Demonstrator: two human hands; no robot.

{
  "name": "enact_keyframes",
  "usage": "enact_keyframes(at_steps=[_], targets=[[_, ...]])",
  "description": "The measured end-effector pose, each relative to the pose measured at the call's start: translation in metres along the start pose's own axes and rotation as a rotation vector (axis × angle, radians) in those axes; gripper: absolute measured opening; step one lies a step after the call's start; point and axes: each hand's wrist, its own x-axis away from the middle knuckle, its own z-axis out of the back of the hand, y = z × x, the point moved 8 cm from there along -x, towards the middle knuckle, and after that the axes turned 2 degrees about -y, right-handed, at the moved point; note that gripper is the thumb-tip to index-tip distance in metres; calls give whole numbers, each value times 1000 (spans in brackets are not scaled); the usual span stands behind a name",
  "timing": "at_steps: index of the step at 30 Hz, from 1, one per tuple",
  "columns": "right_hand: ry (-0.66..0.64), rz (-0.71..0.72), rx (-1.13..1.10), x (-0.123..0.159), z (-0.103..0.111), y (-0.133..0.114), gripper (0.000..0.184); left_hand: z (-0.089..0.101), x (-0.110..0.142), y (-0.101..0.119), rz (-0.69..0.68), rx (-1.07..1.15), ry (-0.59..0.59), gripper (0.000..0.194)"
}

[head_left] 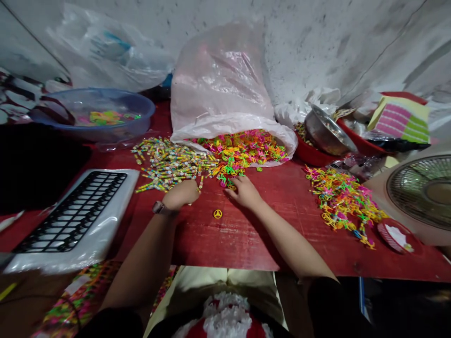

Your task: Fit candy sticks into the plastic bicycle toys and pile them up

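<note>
My left hand [182, 193], wearing a dark wristwatch, is curled closed at the front of a pile of small yellow patterned tubes [176, 162]. One patterned tube [200, 183] sticks up at its fingertips and appears to be gripped there. My right hand [245, 191] reaches to the front of a heap of bright plastic pieces [243, 150] spilling from a large white bag [221, 80]. Its thumb and fingers are apart, touching loose green and yellow pieces. Between the hands, nearer me, lies a yellow three-spoked plastic ring [217, 214].
On the left are a black plastic rack [75, 206] on clear wrapping and a blue basin [141, 122] with bright pieces. A second heap of assembled-looking pieces [338, 202] lies right, beside a small basket [394, 236], a fan [426, 188] and a metal bowl [326, 134].
</note>
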Motion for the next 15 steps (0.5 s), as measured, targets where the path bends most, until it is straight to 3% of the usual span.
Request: enact_keyframes(at_steps=[4,7,9,12,15], targets=[[-45,-122,17,-18,-24,5,21,-1,-4,18,46,-44,-12,19],[1,-226,-113,-8,-20,26,25,-10,-8,33,41,241,24,14],[120,-269,-332,4,-8,41,37,-24,-9,40,31,513,1,22],[319,-305,-869,21,8,61,53,-42,-7,46,18,782,-3,38],[318,-308,-1383,29,6,61,45,-61,-3,55,-18,896,-68,42]])
